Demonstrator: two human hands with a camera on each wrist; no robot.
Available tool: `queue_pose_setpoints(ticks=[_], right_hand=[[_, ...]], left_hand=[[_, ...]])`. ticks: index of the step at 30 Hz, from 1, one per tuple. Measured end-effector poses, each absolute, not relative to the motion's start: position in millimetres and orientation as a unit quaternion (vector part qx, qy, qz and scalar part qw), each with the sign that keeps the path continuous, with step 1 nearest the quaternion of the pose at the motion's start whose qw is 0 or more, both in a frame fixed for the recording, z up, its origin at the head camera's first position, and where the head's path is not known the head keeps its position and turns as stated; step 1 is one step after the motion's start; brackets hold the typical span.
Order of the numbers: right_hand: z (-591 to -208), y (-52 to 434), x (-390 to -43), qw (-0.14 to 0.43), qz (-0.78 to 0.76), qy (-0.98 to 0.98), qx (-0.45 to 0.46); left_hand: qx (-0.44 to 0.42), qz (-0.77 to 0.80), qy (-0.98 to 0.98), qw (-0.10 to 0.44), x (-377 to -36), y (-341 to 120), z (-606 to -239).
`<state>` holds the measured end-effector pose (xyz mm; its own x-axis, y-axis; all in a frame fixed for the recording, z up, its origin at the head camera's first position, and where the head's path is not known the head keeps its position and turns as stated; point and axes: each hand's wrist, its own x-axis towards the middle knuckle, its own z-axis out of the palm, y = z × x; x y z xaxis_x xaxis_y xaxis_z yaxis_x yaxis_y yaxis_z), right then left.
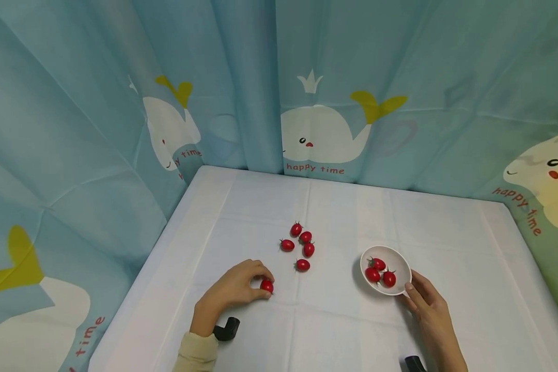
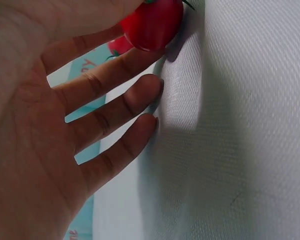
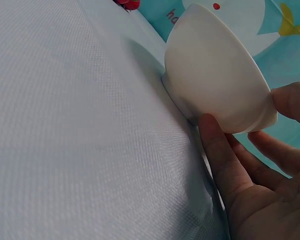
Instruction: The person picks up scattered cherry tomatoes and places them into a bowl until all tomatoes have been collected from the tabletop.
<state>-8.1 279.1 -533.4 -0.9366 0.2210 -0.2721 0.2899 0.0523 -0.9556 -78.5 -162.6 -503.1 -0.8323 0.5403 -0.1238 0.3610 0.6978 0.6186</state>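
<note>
Hanging behind and along the sides, a blue-green curtain (image 1: 242,62) printed with white whales (image 1: 323,134) and red "happy time" lettering. In front of that, a desk (image 1: 344,341) under creased white cloth. At lower right, the right-hand grip (image 1: 430,307) pinching the rim and wall of a white bowl (image 1: 398,260), with thumb at the edge and fingers against the outside. At left of centre, the left-hand grip (image 1: 234,284) pinching one cherry tomato (image 1: 267,286) between thumb and fingers, with other fingers extended and spaced apart. Around the left forearm, a beige sleeve (image 1: 197,351); just beside the wrist, a black piece (image 1: 228,329). Smallest of all, the red tomatoes: three bowl tomatoes (image 1: 388,279) grouped low inside; five loose tomatoes (image 1: 287,245) in a cluster on the cloth, between both hands and farther back, with green stems on. Contact between held tomato and cloth: impossible to tell.
</note>
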Motion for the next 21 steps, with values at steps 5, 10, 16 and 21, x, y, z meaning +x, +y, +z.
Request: queue_pose_setpoints(ticks=[5,10,16,21], right_hand=[[-532.8,279.0,-8.3,0.032,-0.667,0.721,0.186],[-532.8,279.2,-8.2,0.032,-0.668,0.72,0.183],[-533.1,279.4,-8.1,0.035,-0.666,0.723,0.178],[-533.3,279.6,-8.6,0.034,-0.667,0.721,0.185]], left_hand=[[0.251,0.348,0.891,0.151,-80.8,-160.2,-503.8],[0.269,0.392,0.866,0.154,-85.8,-154.7,-503.9],[0.292,0.425,0.843,0.151,-94.9,-147.1,-503.8],[0.312,0.432,0.834,0.143,-103.3,-138.0,-503.0]])
